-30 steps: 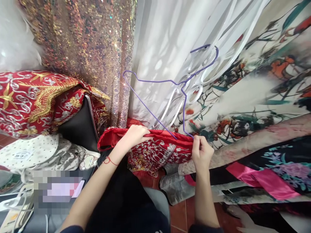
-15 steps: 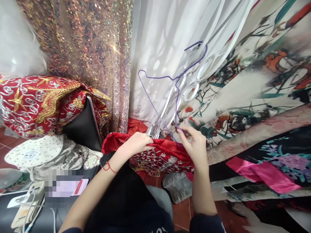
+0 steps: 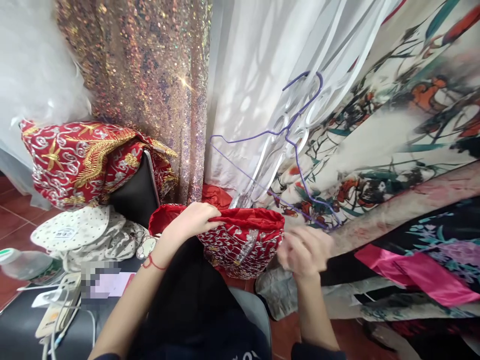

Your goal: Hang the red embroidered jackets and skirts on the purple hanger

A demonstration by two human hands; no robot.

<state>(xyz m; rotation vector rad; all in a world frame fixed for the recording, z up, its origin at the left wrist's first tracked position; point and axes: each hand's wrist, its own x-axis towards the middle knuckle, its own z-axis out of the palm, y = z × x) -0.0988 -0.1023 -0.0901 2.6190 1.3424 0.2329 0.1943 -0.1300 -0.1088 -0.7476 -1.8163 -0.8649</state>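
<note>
The fingers of my left hand (image 3: 195,220) are wrapped over the top edge of a red skirt-like garment (image 3: 243,245) with silver and gold embroidery. Its red lining shows along the open upper edge. Close by the garment's right end is my right hand (image 3: 305,250), its fingers curled and smeared by motion; whether it grips the cloth cannot be made out. Above both hands a purple wire hanger (image 3: 270,133) is tilted, bare of cloth, with its lower right corner over my right hand.
White hangers (image 3: 258,175) hang behind the purple one, before a white curtain (image 3: 240,75). Flower-printed garments (image 3: 393,135) fill the right side. On the left are a sequinned cloth (image 3: 150,65), another red embroidered piece (image 3: 86,160), a dotted hat (image 3: 71,230) and cables (image 3: 56,320).
My right hand has let go of the purple hanger and moved down and right to the garment's end. The hanger has swung right. My left hand still holds the garment, slightly further left.
</note>
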